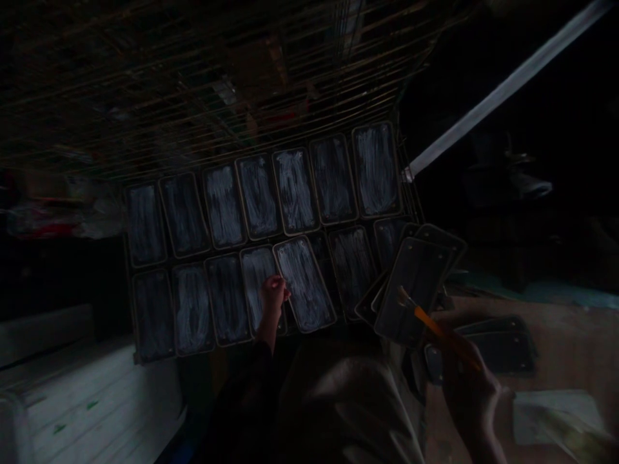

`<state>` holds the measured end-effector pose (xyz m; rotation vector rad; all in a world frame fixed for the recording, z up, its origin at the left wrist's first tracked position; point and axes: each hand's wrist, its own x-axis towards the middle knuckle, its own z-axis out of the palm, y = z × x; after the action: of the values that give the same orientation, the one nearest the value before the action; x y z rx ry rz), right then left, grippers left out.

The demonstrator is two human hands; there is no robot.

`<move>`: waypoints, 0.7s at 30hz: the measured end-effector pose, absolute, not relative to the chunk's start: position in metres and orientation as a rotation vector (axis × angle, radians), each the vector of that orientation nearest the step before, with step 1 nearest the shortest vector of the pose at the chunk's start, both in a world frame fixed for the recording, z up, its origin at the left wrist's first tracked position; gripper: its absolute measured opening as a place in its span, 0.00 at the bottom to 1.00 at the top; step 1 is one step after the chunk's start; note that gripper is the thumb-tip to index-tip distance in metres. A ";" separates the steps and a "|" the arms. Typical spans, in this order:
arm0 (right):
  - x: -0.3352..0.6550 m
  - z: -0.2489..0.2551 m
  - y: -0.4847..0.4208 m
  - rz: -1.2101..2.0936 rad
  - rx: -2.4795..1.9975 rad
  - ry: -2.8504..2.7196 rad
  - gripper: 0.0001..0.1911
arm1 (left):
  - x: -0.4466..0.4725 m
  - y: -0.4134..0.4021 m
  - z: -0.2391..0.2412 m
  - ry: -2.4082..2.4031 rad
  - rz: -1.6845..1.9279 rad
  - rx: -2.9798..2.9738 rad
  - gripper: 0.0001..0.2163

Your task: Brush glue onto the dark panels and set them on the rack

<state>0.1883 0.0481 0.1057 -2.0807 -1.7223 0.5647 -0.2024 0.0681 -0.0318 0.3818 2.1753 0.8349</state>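
My left hand [273,291] is closed at the left edge of a dark rectangular plate [305,285] with rounded corners. White streaks cover this plate, and it sits tilted over its neighbour. In my right hand [467,374] is a paintbrush with an orange handle [428,321]. Its bristles point left, over the top plate of a fanned dark stack [416,277]. This top plate bears no white streaks and has small holes or studs near its corners. The dim light hides finger detail.
Two rows of white-streaked plates [293,190] lie on a wire rack [409,187]. More dark plates [503,348] rest on a brown surface [570,341] at right, near a pale block [556,415]. Wire mesh [309,58] spans the back. White slatted surface [97,399] at lower left.
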 end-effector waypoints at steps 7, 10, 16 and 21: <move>0.193 0.103 0.048 0.657 -2.041 -1.688 0.16 | -0.203 0.073 -0.044 2.318 0.637 0.520 0.08; 0.199 0.100 0.045 0.682 -2.040 -1.664 0.15 | -0.205 0.076 -0.045 2.344 0.544 0.583 0.09; 0.212 0.097 0.033 0.764 -2.054 -1.534 0.15 | -0.200 0.076 -0.041 2.445 0.515 0.612 0.13; 0.239 0.106 0.010 0.730 -2.150 -1.430 0.16 | -0.182 0.071 -0.026 2.447 0.521 0.676 0.14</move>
<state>0.2386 0.0101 0.1055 -2.1497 -1.4304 0.7298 -0.1824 0.0709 -0.0259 0.6756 2.4473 0.5206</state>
